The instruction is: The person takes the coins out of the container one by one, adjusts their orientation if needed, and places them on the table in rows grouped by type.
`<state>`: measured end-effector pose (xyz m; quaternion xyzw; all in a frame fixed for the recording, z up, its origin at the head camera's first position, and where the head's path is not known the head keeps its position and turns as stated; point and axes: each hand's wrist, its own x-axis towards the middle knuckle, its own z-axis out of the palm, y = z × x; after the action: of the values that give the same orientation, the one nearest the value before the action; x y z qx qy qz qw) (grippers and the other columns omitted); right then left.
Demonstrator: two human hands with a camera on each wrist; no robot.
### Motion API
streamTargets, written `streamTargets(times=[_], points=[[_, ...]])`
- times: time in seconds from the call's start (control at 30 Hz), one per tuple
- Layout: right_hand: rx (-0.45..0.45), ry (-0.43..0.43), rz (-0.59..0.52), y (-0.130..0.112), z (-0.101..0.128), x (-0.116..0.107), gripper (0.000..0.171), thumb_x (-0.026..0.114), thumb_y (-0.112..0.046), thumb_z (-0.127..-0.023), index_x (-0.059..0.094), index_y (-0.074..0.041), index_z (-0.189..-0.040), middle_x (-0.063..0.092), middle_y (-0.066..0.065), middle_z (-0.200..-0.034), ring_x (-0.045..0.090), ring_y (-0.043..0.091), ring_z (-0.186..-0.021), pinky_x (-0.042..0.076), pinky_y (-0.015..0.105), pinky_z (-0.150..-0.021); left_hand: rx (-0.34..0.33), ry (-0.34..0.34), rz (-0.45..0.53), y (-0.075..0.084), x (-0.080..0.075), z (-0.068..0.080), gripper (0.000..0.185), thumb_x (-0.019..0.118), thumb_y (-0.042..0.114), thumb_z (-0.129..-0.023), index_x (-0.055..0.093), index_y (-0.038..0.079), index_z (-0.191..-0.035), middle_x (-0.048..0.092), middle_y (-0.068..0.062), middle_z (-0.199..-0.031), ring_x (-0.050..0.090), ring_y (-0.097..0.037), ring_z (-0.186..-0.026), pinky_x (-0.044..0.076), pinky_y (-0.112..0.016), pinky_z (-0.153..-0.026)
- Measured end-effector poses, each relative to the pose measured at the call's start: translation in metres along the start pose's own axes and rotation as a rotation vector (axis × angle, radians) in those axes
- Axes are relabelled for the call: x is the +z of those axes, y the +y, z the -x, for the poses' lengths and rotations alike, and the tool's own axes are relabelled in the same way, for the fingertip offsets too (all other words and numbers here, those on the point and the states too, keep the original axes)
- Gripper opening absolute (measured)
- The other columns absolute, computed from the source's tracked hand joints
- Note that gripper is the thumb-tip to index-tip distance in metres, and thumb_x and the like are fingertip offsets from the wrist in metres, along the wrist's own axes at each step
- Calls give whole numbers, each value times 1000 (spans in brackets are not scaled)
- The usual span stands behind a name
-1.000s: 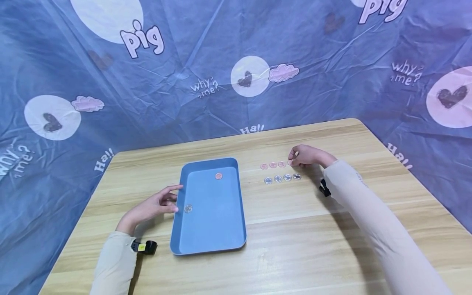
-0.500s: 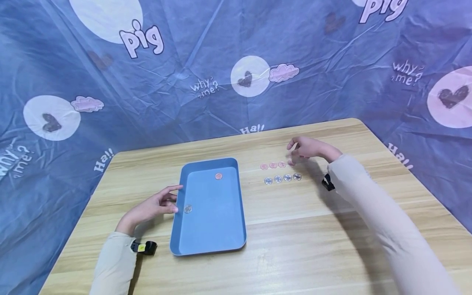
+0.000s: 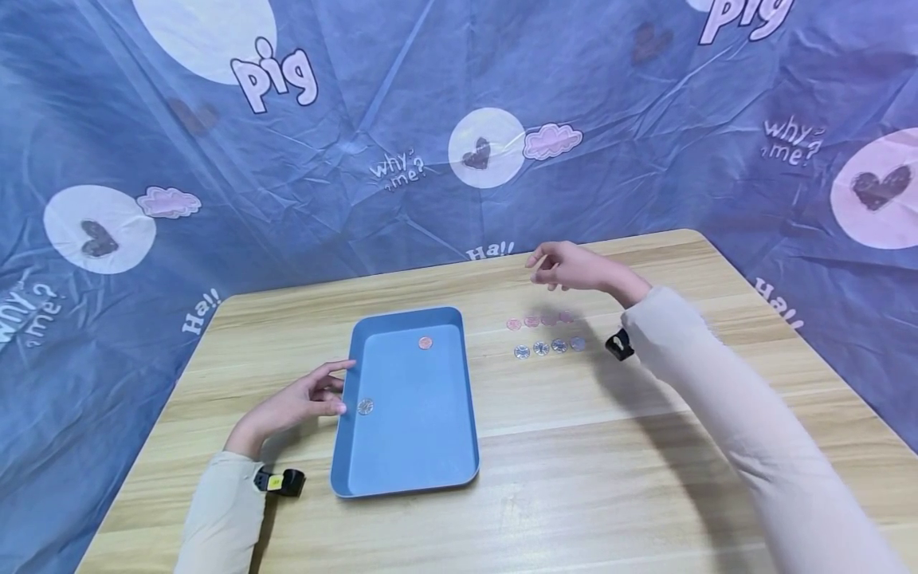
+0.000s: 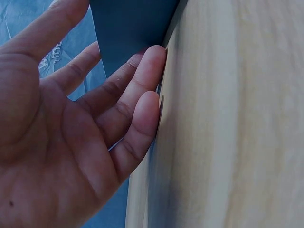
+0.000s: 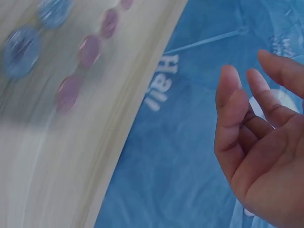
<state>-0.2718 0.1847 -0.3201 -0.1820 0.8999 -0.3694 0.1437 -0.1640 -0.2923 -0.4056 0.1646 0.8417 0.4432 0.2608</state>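
Note:
My left hand (image 3: 297,402) is at the left wall of a blue rectangular tray (image 3: 469,422), its index fingertip and thumb touching the rim. In the left wrist view its fingers (image 4: 145,118) are loosely bent, the lower ones close to the tabletop. Inside the tray lie one copper-coloured coin (image 3: 425,343) and one silver coin (image 3: 366,406). Over the back of the table, beyond a row of pinkish coins (image 3: 531,321), hovers my right hand (image 3: 574,267). Its fingers hang loosely bent, and nothing shows between them in the right wrist view.
Several silver coins (image 3: 541,348) form a second row in front of the pinkish one, right of the tray. The wooden table (image 3: 559,494) meets a blue printed cloth (image 3: 402,215) at its back edge. The right arm's shadow crosses the coins' right end.
My right hand has let go of the rightmost pinkish coin, then lifted and moved back and left, leaving it in the row. The left hand and tray stay in place.

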Motion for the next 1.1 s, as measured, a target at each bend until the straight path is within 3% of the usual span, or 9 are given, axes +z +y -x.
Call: streamTargets(times=[0.27,0.57,0.8,1.1], points=[[-27,11,-98,-25,-12,12,28,59,-11,-94,55,1,-119,62,3,-84,59,22,-76,49,30,-64,-7,6,-9,1,0,0,73,66,26,-92,26,17,-152,51,-21,-134,49,-35,-124,43,-42,-98],[-42,-4,-160,-49,-25,31,29,61,-15,-94,56,-3,-120,59,0,-80,57,15,-72,42,27,-57,-3,3,2,1,1,0,74,66,26,-92,25,17,-152,51,-21,-134,49,-35,-123,44,-41,-98],[-65,-19,-184,-63,-36,47,28,61,-14,-93,57,-4,-119,58,-1,-79,57,15,-73,40,24,-55,19,-2,-10,0,0,0,74,65,25,-92,24,13,-153,51,-23,-133,50,-32,-122,45,-34,-95],[-83,-69,-242,-70,-48,70,28,60,-15,-94,58,-1,-118,64,7,-92,59,20,-77,39,22,-55,14,1,-2,0,1,0,74,66,24,-92,25,15,-152,51,-22,-134,49,-35,-124,45,-35,-96]])
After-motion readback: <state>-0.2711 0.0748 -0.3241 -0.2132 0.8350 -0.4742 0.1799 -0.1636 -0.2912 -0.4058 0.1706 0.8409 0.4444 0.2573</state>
